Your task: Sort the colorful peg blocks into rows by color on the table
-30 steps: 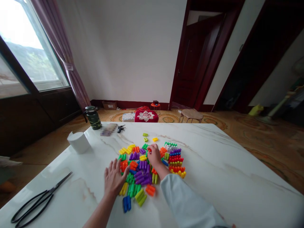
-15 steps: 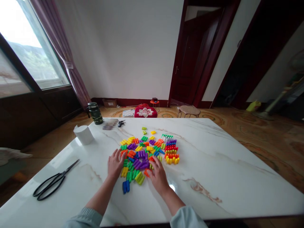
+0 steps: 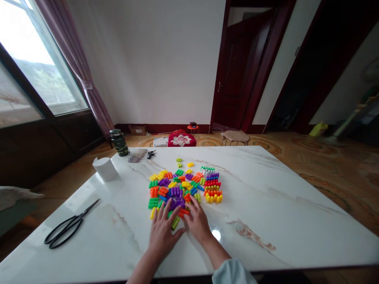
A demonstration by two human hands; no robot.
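Many small plastic blocks of joined rounded tubes lie loosely spread on the white marbled table, among them purple blocks and green blocks. My left hand is flat with fingers spread, reaching over the blocks at the near side and covering some of them. Close beside it, my right hand has its fingers apart at the right edge of the spread, by an orange block. To the right, several rows of colored blocks stand close together, with yellow blocks in front.
Black long-handled scissors lie at left. Behind them are a white paper roll, a camouflage flask and a small dark tool. Past the table's far edge stand a round stool and a red floral cushion.
My left hand has moved right and nearer, from the left edge of the blocks to over their near side. The blue block there is now hidden. My right hand has barely shifted.
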